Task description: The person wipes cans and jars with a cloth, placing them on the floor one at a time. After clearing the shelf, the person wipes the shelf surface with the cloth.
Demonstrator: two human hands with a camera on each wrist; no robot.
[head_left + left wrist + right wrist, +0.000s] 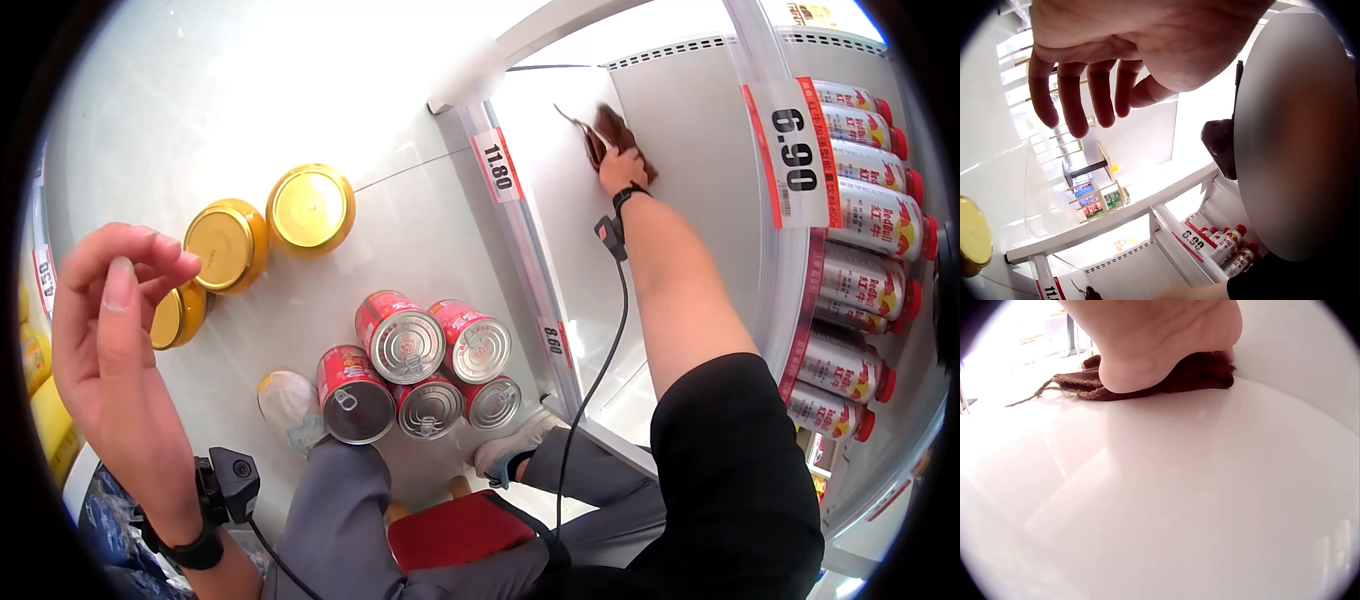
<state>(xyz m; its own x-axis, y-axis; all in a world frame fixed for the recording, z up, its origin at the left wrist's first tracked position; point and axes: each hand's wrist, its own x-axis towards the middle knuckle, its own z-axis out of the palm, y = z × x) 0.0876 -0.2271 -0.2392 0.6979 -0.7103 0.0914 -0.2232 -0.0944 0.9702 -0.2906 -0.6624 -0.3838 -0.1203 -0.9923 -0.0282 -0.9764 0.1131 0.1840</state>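
Note:
A crumpled brown cloth (612, 124) with a loose string lies on the white shelf (690, 240) near its side wall. My right hand (624, 174) reaches into the shelf and grips the cloth, pressing it onto the surface. In the right wrist view, the heel of the hand (1154, 344) sits over the cloth (1200, 374), and most of the fingers are hidden. My left hand (125, 370) is raised at the left with nothing in it. Its fingers hang loosely bent in the left wrist view.
Several red cans (402, 345) stand grouped on the floor by my feet. Three gold-lidded jars (311, 208) are farther left. Red-capped Red Bull bottles (880, 215) line the neighbouring shelf, behind a 6.90 price tag (793, 152). A cable hangs from the right wrist camera (609, 240).

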